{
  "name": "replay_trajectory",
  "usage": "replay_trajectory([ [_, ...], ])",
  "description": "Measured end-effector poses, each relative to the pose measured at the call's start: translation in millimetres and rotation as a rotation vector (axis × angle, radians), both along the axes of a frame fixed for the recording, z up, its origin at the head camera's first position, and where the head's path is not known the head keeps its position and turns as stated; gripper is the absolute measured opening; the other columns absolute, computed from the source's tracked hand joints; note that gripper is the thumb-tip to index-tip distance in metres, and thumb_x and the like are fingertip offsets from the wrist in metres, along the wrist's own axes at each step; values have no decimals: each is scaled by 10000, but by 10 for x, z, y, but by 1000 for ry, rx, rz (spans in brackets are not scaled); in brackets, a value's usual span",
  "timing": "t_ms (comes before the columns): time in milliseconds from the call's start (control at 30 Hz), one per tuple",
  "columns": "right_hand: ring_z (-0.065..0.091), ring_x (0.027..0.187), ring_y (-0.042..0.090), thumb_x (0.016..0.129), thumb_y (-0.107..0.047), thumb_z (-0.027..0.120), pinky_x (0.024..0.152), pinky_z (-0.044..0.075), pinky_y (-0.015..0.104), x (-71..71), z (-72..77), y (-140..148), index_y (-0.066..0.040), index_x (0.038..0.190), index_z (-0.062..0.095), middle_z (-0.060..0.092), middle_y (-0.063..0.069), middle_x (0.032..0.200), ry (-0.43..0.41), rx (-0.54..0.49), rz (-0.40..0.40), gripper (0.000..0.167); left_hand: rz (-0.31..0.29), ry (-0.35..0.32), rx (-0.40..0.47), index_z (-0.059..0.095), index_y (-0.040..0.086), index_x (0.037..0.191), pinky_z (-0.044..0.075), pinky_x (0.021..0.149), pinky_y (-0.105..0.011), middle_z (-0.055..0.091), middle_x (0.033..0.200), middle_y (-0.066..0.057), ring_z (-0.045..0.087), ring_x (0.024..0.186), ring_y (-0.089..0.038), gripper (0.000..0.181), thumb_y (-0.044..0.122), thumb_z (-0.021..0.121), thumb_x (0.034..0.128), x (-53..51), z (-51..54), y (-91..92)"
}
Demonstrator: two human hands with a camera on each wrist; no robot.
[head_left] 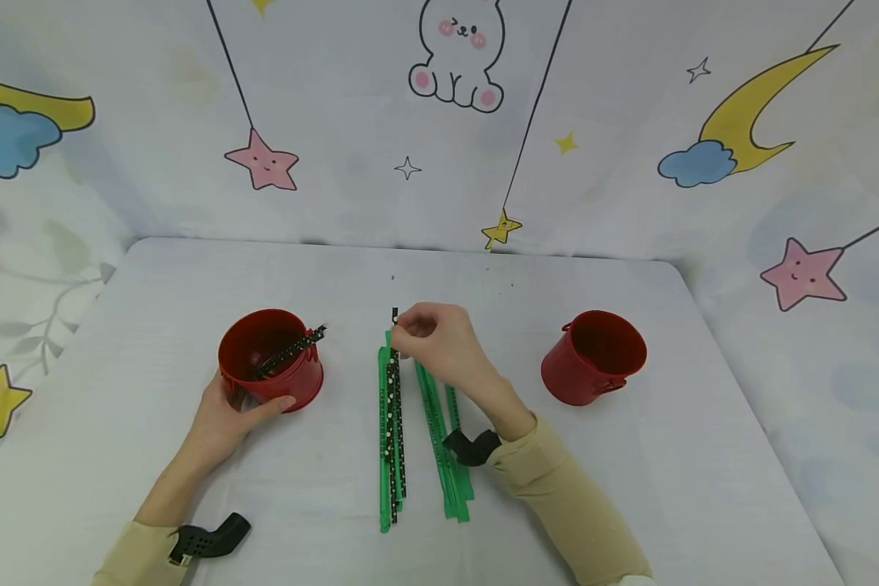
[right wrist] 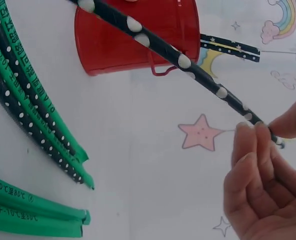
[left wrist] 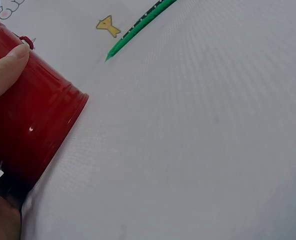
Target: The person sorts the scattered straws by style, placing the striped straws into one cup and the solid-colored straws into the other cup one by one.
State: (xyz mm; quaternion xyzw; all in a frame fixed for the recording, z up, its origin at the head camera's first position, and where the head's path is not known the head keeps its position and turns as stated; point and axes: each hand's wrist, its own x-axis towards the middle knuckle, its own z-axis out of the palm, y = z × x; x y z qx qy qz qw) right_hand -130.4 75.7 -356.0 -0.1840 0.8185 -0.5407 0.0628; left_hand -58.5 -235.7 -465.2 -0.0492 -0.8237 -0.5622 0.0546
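My left hand (head_left: pixel 223 425) holds the side of a small red metal bucket (head_left: pixel 303 382), thumb along its front. In the left wrist view that thumb (left wrist: pixel 8 70) lies on the red wall. Black patterned paper straws (head_left: pixel 290 352) lean inside this bucket and stick out over its right rim. My right hand (head_left: pixel 443 342) pinches one black straw with white dots (right wrist: pixel 163 48) near its end, between thumb and fingertips. The right wrist view shows this straw slanting above a bundle of green-wrapped and black dotted straws (head_left: pixel 383 439) on the table.
A second bundle of green-wrapped straws (head_left: pixel 439 448) lies beside the first, partly under my right wrist. Another red bucket (head_left: pixel 571 373) stands at the right. White cloth covers the table (head_left: pixel 703 488), and a printed backdrop (head_left: pixel 352 106) rises behind its far edge.
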Motion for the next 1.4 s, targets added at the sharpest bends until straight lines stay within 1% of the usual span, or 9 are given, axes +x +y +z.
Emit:
replay_trajectory([
  [100,654,684,165,907,-123,673,635,513,297,23,23,-4,-47,917,715,700,56,771,29,-58,-2,87,1,0,2,322,164,1513,384,981,-46,467,1419,-25,408,1285,-9,845,29,791,823,0,2,2],
  [300,676,722,157,913,-108,665,642,467,301,56,34,-6,-63,895,707,718,38,750,99,-144,1,64,2,5,13,331,158,1509,379,991,-47,472,1413,-9,412,1285,-4,844,20,795,817,-1,8,8],
  [433,689,739,159,908,-49,652,687,506,303,70,49,-7,-39,895,712,723,75,772,156,-231,25,62,0,9,14,328,158,1511,383,987,-48,468,1419,-27,409,1286,-7,846,19,793,818,-4,14,7],
  [567,687,747,207,904,12,631,788,557,322,82,69,-17,14,888,705,704,129,765,258,-355,72,76,-2,11,24,335,152,1505,389,981,-50,471,1414,-24,414,1282,-18,834,18,791,821,-1,18,10],
  [667,682,761,242,904,25,621,823,568,331,94,90,-25,41,880,692,692,163,771,327,-424,103,76,-1,11,30,337,152,1503,389,981,-50,473,1410,-4,416,1283,-21,830,18,791,821,0,22,13],
  [900,693,763,221,902,40,604,862,573,330,114,112,-23,74,873,663,667,219,801,408,-534,141,75,-3,11,29,335,154,1504,389,982,-50,471,1406,26,411,1287,-22,828,16,786,824,-8,14,12],
  [1067,691,752,199,908,17,607,885,579,359,129,144,-26,88,880,650,656,233,801,455,-571,157,87,-2,15,23,338,148,1504,395,977,-52,473,1406,22,412,1284,-23,822,17,784,826,-13,10,12],
  [1267,696,754,197,907,4,610,858,589,355,157,163,-18,103,923,656,659,225,821,497,-564,172,110,-4,23,23,330,144,1509,396,973,-47,465,1416,-2,409,1286,-28,832,9,782,824,-12,7,10],
  [1400,702,745,204,924,-36,617,851,593,356,162,178,-18,115,935,654,663,227,811,534,-570,169,157,-9,33,28,326,140,1511,396,974,-45,459,1422,-11,409,1289,-41,833,1,779,826,-15,1,9],
])
